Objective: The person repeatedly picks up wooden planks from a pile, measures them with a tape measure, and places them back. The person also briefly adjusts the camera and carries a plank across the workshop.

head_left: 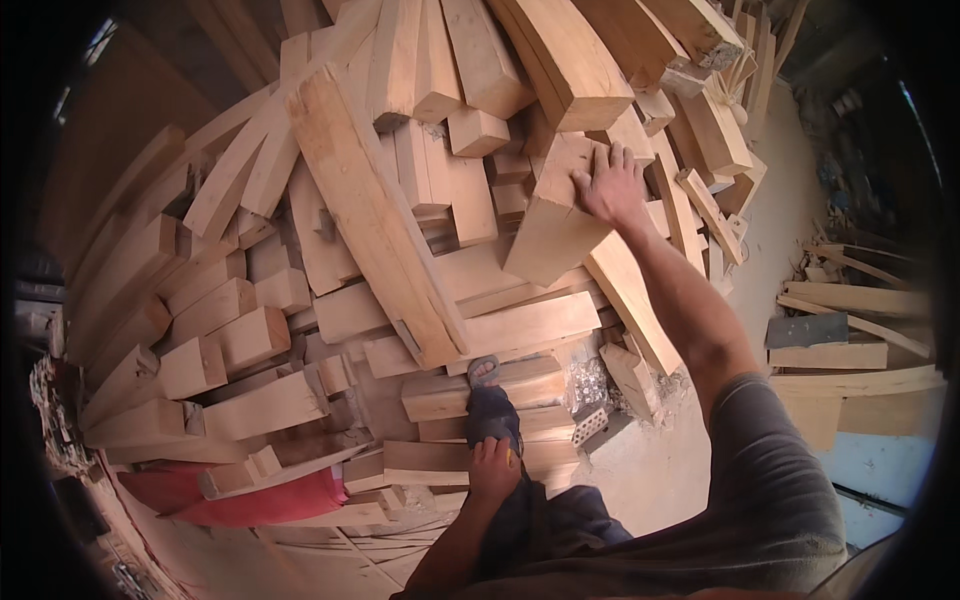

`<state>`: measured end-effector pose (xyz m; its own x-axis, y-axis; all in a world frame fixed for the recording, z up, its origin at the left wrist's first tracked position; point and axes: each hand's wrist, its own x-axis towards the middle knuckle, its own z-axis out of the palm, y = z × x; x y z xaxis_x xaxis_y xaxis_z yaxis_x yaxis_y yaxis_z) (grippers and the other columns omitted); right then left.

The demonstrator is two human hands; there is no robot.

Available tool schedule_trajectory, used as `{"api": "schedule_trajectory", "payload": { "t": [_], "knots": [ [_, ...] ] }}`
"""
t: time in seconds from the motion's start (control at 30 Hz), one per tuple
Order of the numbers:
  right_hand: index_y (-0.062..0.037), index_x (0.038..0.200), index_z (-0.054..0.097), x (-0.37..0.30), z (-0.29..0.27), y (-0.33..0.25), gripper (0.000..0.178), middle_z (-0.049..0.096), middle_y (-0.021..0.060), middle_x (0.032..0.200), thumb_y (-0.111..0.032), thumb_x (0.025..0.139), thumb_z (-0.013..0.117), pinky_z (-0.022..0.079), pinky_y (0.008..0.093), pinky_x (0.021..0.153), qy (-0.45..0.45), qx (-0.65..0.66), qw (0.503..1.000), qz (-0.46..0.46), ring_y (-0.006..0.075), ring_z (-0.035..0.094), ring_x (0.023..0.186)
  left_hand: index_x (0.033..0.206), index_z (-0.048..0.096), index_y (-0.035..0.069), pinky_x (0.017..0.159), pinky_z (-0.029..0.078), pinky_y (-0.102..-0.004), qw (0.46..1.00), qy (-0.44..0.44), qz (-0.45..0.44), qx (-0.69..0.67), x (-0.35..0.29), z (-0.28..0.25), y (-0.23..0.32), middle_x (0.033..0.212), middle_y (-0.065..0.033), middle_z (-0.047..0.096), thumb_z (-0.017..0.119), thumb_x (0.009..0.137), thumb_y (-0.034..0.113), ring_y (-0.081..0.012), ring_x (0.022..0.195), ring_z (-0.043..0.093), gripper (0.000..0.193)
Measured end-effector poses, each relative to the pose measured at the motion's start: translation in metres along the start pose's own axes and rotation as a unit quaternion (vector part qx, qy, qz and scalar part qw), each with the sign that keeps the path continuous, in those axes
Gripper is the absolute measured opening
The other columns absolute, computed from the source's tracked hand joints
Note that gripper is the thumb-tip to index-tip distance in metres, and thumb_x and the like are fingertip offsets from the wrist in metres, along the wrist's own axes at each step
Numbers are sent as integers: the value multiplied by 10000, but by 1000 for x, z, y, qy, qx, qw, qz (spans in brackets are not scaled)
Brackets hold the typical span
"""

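My right hand point(608, 185) reaches up and far into a big heap of sawn timber. Its fingers spread over the top end of a thick pale wooden block point(555, 235) that leans tilted on the pile, and it grips that end. My left hand point(495, 465) rests on my raised knee in dark trousers point(490, 412). A small yellow bit shows beside its fingers, and I cannot tell what it is. My sandalled foot point(484, 371) stands on a low block point(440, 395) at the foot of the heap.
A long heavy beam point(370, 215) slants down the pile left of the gripped block. A red sheet point(260, 497) lies under planks at lower left. Pale sandy floor point(655, 470) runs to the right, with more planks point(850, 350) stacked at the right edge.
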<state>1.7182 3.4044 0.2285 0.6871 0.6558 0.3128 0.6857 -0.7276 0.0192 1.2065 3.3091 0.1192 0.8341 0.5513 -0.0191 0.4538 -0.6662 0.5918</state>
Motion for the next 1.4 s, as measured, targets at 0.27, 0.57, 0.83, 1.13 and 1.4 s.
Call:
{"api": "schedule_trajectory", "payload": {
  "t": [0.27,0.57,0.83,1.13,1.4],
  "knots": [
    [9,1470,364,-21,-4,3,723,314,337,1505,-453,940,531,203,610,1148,-28,-25,999,14,502,283,1402,1010,635,69,751,492,-479,991,-104,-85,-7,60,-16,-3,929,-145,547,676,767,135,-368,884,565,256],
    [-11,1499,331,-38,-27,31,743,268,315,1534,-437,931,551,165,581,1172,-75,37,996,-5,477,224,1437,1049,659,106,810,477,-460,987,-54,-150,-26,72,21,-5,960,-121,554,728,792,162,-341,947,574,271],
    [17,1478,361,-71,-36,58,760,271,345,1520,-403,891,597,141,603,1175,-43,121,991,-34,496,217,1437,1070,653,29,802,485,-475,971,102,-209,48,106,45,43,936,-171,593,712,779,132,-381,921,595,314],
    [-130,1522,344,-89,-11,214,653,252,285,1566,-477,979,452,148,614,1178,-62,143,986,-55,466,203,1463,989,685,-2,775,502,-482,974,131,-172,72,96,98,125,894,-187,629,706,769,144,-403,860,621,265],
    [12,1438,443,-133,133,400,689,495,306,1359,-517,1001,383,323,458,1126,-136,432,818,354,412,452,1310,977,679,-36,780,513,-459,967,138,-206,66,72,113,164,891,-211,627,719,760,99,-411,846,624,259]
  ]
}}
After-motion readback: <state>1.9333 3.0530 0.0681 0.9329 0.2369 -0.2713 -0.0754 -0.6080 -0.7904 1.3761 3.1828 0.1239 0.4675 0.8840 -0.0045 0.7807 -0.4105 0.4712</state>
